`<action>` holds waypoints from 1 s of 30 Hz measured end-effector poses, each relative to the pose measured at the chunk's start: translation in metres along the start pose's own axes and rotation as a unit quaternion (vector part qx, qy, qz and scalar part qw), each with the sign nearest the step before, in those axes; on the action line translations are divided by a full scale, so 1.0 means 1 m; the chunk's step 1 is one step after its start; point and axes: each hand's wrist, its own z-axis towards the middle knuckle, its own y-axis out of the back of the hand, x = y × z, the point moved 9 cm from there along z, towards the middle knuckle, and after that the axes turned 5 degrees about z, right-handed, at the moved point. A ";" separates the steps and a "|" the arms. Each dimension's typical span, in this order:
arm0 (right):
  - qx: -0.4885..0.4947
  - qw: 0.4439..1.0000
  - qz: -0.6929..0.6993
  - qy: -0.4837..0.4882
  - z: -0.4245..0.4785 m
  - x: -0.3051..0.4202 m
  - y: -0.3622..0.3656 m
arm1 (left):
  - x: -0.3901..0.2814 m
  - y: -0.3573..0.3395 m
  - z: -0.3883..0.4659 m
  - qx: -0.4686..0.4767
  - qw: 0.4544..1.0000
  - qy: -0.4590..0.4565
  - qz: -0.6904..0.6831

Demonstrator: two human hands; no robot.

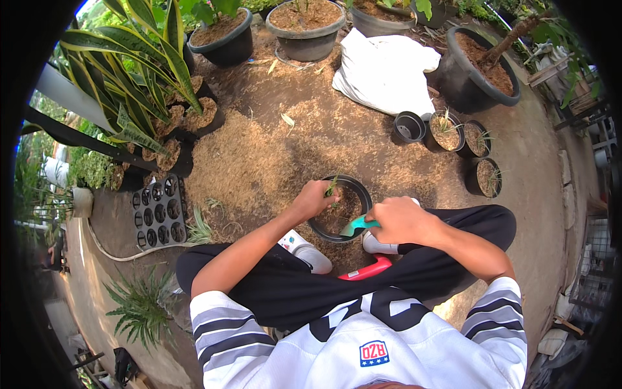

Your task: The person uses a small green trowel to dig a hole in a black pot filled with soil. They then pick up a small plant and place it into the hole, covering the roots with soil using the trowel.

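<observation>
A round black plastic pot (365, 194) stands on the ground between my feet, with brown loose planting mix inside. My left hand (316, 198) is over its left side, fingers closed on a small green plant (332, 187) whose lower part reaches toward the mix. My right hand (399, 220) grips a teal garden trowel (358, 224) at the pot's right rim. The trowel's blade points down and left into the pot, over the mix. How deep the blade sits, I cannot tell.
Small black pots with spiky seedlings (444, 130) and an empty black pot (409, 127) stand at right, by a white sack (379, 73). A black cell tray (159, 214) and loose plants (198, 227) lie at left. A red plastic object (369, 270) is near my feet.
</observation>
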 end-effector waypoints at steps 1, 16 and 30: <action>-0.018 1.000 0.006 -0.003 0.001 -0.004 -0.002 | 0.001 0.000 0.000 0.003 1.000 0.004 0.002; -0.055 0.986 -0.157 0.020 0.011 0.025 0.005 | 0.002 0.004 -0.004 0.005 0.999 0.013 -0.049; -0.078 0.994 -0.076 -0.016 -0.021 0.020 0.035 | -0.001 0.005 -0.005 0.008 1.000 -0.016 -0.022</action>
